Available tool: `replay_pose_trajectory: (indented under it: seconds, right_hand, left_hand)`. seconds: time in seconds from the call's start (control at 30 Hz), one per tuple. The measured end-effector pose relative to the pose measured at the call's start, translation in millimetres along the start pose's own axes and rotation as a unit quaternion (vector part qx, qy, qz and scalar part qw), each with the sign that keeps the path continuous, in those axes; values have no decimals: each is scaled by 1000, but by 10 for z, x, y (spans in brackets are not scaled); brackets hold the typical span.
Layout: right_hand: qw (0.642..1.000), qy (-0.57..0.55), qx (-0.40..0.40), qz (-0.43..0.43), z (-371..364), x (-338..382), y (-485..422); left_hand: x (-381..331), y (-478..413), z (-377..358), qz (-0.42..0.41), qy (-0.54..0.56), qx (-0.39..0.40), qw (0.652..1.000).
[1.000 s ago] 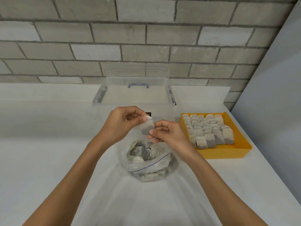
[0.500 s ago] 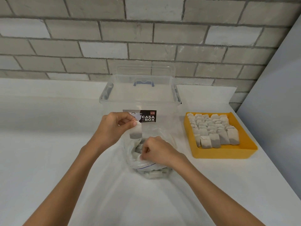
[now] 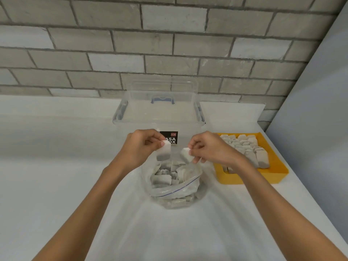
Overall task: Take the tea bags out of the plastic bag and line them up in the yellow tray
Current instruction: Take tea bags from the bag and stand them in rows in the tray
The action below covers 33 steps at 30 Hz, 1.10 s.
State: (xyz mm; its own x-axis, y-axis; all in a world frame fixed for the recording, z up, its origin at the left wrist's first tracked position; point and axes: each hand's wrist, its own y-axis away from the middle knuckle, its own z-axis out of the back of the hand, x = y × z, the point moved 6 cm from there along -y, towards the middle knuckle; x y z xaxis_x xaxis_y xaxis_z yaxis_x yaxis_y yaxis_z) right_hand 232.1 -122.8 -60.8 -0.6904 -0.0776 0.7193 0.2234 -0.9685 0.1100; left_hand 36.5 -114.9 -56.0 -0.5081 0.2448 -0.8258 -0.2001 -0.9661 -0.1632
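An open clear plastic bag (image 3: 177, 191) full of tea bags stands on the white table in front of me. Above its mouth my left hand (image 3: 140, 147) pinches one tea bag (image 3: 163, 152) by its top edge, and it hangs down. Just to the right, my right hand (image 3: 209, 149) pinches a second tea bag (image 3: 186, 155), held tilted. The yellow tray (image 3: 276, 172) lies to the right of the bag, holding several tea bags in rows; my right wrist hides its near left part.
A clear lidded storage box (image 3: 160, 113) with a black label stands right behind the bag, against the brick wall. A grey panel rises along the table's right edge past the tray. White table surface stretches to the left.
My right hand went down into the bag, then came up pinching a second tea bag. The left hand kept its tea bag above the bag's mouth.
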Motion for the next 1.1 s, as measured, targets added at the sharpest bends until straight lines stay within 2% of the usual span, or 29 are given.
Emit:
replay_pose_trajectory:
  seconds: [0.17,0.33,0.57,0.67,0.8,0.97,1.1]
  right_hand:
    - [997,63,-51,-20,524,-145,100]
    - [990,74,-109,-46,1113,-515,322]
    - [980,-3,-176,-96,1615,-1164,610]
    - [979,-34,-168,-114,1697,-1423,682]
    - [988,-14,-110,-109,1736,-1668,726]
    - [992,39,-93,-80,1772,-1854,686]
    - [990,115,-72,-39,1798,-1839,663]
  left_hand:
    - [-307,-166,-230,-29,-6,18,999]
    - [-639,-291,-699,-56,11,55,997]
    - [-1010,-463,-1508,-73,22,103,992]
    - [-1143,-565,-1988,-74,14,139,987]
    - [-1154,-736,-2591,-54,-46,156,985]
    - [-956,-846,-3062,3,-91,187,978]
    - [-857,-924,-3166,16,-123,177,976]
